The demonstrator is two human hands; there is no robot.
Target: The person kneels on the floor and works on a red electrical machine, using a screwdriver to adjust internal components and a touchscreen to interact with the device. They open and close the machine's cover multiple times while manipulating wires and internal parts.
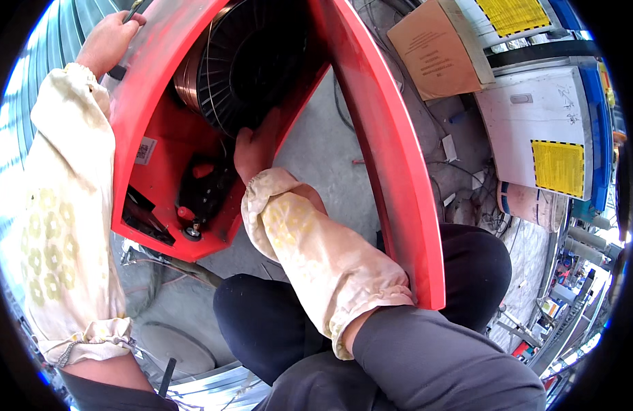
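Observation:
A red metal wire feeder case (268,164) stands before me with its side panel (392,151) swung out. Inside sits a black wire spool (217,75) wound with copper wire (188,82). My right hand (256,149) reaches into the case, closed at the spool's lower rim; the fingertips are partly in shadow. At the case's outer left side, my left hand (111,42) is closed around a slim dark metal tool (132,9), most of it hidden. Below the spool lies the black feed mechanism (205,188) with red knobs (186,213).
A cardboard box (436,51) and white cabinets (536,123) with yellow labels stand to the right. Loose cables (460,164) lie on the grey floor beside them. Cables (186,268) also run below the case. The open panel reaches down between my knees.

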